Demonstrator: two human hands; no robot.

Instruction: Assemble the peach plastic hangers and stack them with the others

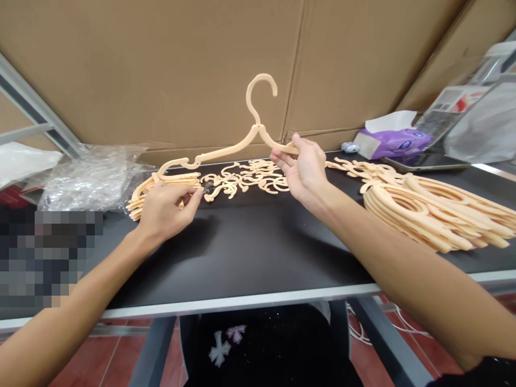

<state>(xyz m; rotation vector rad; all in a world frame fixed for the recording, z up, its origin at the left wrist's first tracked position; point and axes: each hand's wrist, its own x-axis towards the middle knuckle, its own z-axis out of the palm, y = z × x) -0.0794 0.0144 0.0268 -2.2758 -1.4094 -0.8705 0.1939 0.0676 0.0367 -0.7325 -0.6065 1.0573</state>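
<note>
A cream plastic clothes hanger (231, 149) is raised above the table, its hook pointing up. My right hand (304, 169) pinches its right arm between thumb and fingers, covering that end. The hanger's left arm slopes down toward my left hand (167, 209), and its tip curves out of sight behind the knuckles. My left hand is closed, thumb and forefinger together, over a stack of hanger pieces (139, 196); whatever it grips is hidden. Behind the hands lies a loose pile of cream hooks (258, 174).
Stacked hanger arms (435, 215) cover the right of the black table (250, 247). A purple tissue pack (399, 141) and a dark tablet-like device (431, 161) lie behind them. Clear plastic bags (88, 177) sit at the left. Cardboard (161, 70) walls the back.
</note>
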